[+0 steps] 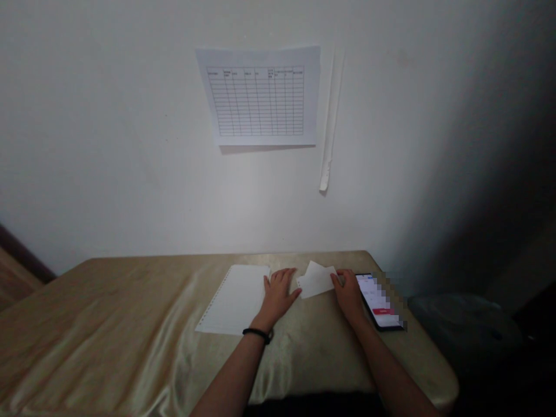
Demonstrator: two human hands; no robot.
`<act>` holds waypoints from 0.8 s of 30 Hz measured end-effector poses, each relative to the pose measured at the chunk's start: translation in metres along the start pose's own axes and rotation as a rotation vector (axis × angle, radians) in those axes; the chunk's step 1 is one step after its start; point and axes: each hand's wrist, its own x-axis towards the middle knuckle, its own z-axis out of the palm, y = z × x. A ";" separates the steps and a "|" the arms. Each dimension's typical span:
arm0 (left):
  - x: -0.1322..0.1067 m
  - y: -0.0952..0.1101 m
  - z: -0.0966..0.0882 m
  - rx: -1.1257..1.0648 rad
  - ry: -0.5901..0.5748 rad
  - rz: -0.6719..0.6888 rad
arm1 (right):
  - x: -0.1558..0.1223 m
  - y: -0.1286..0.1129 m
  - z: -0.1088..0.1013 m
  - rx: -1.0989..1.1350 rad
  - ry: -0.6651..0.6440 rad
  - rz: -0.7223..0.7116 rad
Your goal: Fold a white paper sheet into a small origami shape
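Paper [317,281] on counter [130,301], between the hands. Left hand [278,292] flat, fingers spread, empty. Right hand [347,292] fingers on the paper's edge, grip unclear. Likely positioning it; any crease needs it pinned.

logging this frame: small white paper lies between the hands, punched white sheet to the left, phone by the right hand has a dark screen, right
No: the head view shows the flat black phone by the right hand with its screen lit, not dark. The small white paper does lie between that hand and the left hand, with the punched white sheet to the left.
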 end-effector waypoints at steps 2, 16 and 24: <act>0.000 0.000 0.001 0.000 0.002 -0.003 | 0.001 -0.001 -0.003 -0.012 0.076 -0.005; 0.000 -0.003 0.005 -0.035 0.025 0.021 | -0.011 -0.021 -0.005 -0.249 -0.205 -0.458; -0.001 -0.002 0.005 0.011 -0.029 0.037 | -0.014 -0.020 0.000 -0.255 -0.471 -0.373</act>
